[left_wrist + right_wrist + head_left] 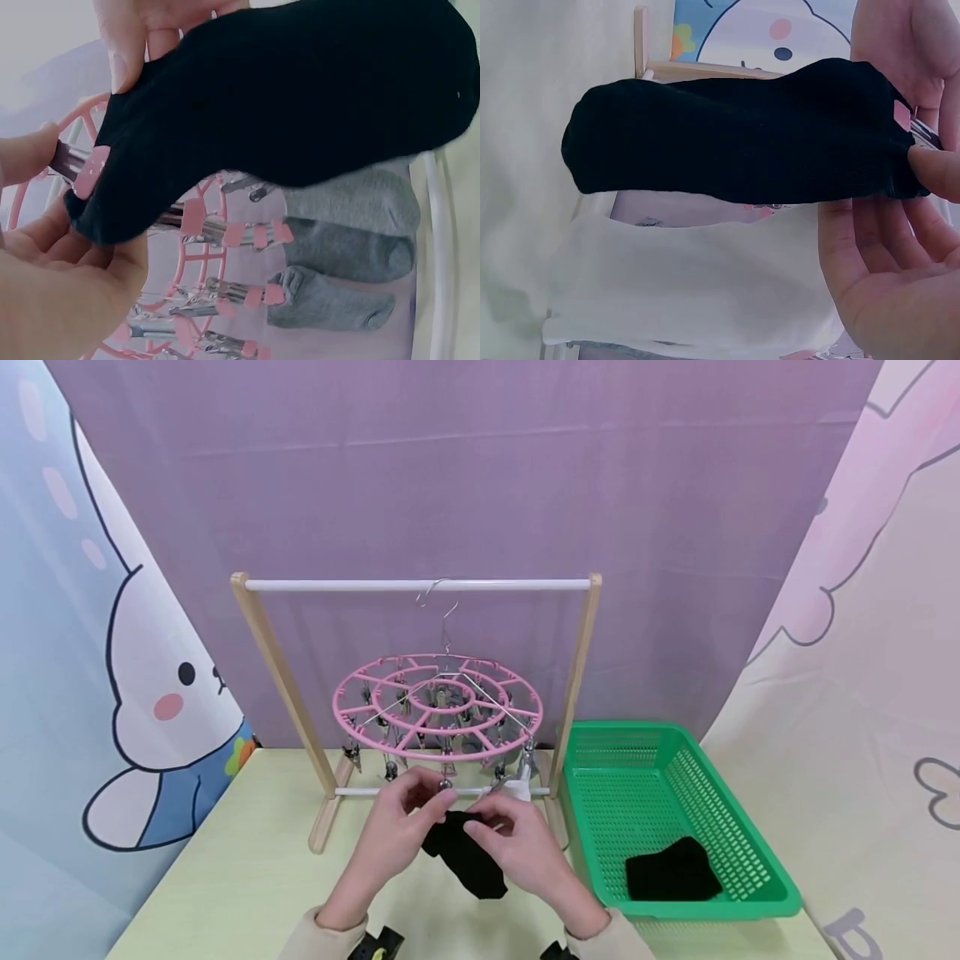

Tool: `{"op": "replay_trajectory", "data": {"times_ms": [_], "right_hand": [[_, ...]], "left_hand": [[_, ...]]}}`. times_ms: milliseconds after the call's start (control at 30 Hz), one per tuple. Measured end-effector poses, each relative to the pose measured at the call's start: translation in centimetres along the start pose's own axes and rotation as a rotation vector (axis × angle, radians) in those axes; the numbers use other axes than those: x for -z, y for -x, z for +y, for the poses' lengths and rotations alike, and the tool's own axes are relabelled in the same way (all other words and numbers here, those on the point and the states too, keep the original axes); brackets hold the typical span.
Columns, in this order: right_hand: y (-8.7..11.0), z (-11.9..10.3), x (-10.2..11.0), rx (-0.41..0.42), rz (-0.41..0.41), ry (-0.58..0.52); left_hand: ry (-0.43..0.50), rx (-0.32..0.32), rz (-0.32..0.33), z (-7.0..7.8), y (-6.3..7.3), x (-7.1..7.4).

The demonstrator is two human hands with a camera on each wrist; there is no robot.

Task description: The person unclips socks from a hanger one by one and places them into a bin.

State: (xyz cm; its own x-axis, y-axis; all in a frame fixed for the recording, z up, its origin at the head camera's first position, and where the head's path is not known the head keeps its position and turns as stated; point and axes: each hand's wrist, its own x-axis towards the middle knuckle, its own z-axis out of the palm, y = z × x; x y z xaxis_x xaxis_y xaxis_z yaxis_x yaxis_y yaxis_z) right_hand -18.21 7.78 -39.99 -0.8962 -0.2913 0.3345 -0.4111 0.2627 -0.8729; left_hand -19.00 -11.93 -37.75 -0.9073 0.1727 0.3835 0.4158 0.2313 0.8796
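A black sock (468, 868) hangs toe down in front of the round pink clip hanger (405, 751). My left hand (397, 827) pinches the metal clip (71, 161), whose pink pads (91, 172) sit on one edge of the sock's cuff. With thumb and fingers, my right hand (528, 847) holds the other side of that cuff. A white sock (690, 281) hangs beside it in the right wrist view. Farther back in the left wrist view, several grey socks (349, 251) hang from other clips.
A wooden rack (285, 685) with a white top bar (337, 586) carries the hanger by its hook. To the right stands a green basket (697, 909) with another black sock (672, 870) in it. A purple cloth (480, 502) hangs behind.
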Motion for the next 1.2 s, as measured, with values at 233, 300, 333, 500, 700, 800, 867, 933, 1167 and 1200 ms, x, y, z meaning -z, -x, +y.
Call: {"op": "replay_trajectory", "data": {"times_ms": [233,300,333,500,700,800,867,933,1167,1200], "right_hand": [[-0.1,-0.1,-0.2,0.004,-0.001,0.009],[0.0,-0.2,-0.3,0.002,-0.004,0.007],[0.0,-0.2,-0.3,0.002,-0.006,0.003],[0.0,-0.1,-0.6,0.017,-0.028,0.005],[0.1,0.3,-1.0,0.011,-0.041,0.028],[0.2,0.5,-1.0,0.011,-0.043,0.040],[0.2,0.7,-1.0,0.015,-0.041,0.052],[0.4,0.8,-1.0,0.016,-0.037,0.057],[1.0,0.8,0.0,0.007,-0.040,0.065],[1.1,0.7,0.2,0.007,-0.041,0.062]], "left_hand": [[0.060,-0.036,0.047,-0.3,0.0,-0.2],[0.067,-0.039,0.051,-0.3,0.0,-0.2],[0.070,-0.036,0.054,-0.3,0.0,-0.2],[0.072,-0.020,0.059,-0.2,0.0,-0.1],[0.087,0.010,0.059,0.1,0.1,0.1],[0.107,0.035,0.063,0.2,0.1,0.2],[0.121,0.044,0.072,0.2,0.1,0.3],[0.124,0.053,0.082,0.2,0.1,0.5],[0.105,0.047,0.121,0.1,0.4,1.2],[0.103,0.041,0.127,0.1,0.4,1.3]]}}
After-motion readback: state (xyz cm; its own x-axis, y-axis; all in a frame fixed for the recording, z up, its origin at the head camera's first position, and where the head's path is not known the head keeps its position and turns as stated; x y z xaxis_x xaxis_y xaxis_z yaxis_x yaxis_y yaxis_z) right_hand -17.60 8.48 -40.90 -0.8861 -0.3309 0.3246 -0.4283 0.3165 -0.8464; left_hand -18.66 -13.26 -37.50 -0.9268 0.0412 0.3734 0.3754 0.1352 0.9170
